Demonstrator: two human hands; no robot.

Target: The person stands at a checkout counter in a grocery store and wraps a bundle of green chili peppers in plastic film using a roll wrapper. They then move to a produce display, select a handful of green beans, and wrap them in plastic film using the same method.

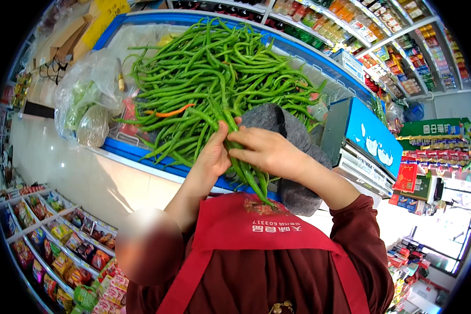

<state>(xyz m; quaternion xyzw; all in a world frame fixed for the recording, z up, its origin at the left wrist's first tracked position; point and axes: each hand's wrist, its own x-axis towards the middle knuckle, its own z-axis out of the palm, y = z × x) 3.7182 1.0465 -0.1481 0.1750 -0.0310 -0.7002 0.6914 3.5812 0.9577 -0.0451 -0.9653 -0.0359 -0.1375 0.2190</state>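
A large heap of long green chili peppers (188,73) lies in front of me, with one orange pepper (170,111) on its left side. At the near edge of the heap, my left hand (214,152) is closed around a small bunch of green chili peppers (242,168). My right hand (264,149) has its fingers curled over the same bunch, just beside the left. The lower tips of the bunch hang over my red apron (246,230). Close to my right wrist lies a dark grey cloth item (301,196), partly covered by my forearm.
The peppers rest on a blue-edged chest (118,149). A clear plastic bag of greens (83,99) sits on its left. A blue-and-white boxy device (371,138) stands on the right. Snack shelves (63,235) are at lower left, with bottle shelves (345,21) behind.
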